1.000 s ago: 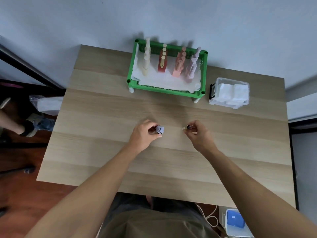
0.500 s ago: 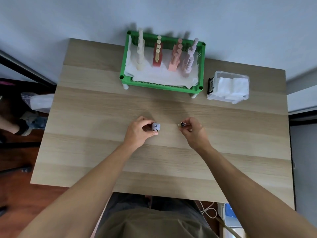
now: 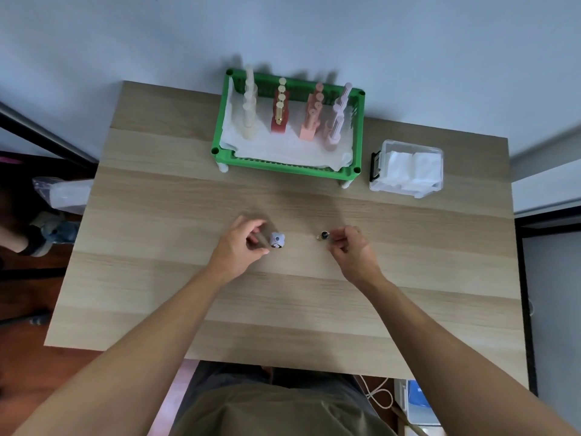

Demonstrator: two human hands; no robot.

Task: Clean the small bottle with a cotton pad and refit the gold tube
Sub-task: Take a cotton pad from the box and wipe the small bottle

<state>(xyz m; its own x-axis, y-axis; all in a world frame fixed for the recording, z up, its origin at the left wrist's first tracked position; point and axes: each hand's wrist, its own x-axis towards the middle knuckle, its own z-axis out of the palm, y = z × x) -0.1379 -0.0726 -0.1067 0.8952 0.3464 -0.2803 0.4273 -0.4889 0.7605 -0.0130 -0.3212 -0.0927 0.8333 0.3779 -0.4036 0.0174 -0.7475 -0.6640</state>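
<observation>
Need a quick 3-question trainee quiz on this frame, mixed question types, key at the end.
1. True or false: the clear plastic box of white cotton pads stands to the right of the green plastic basket.
2. Which hand holds the small piece with the lilac cartoon-figure cap? A) left hand B) right hand C) neither
3. Fill in: the right hand pinches a small dark-topped piece above the light wooden ____.

Key: 1 true. 2 A, the left hand. 3 table.
</observation>
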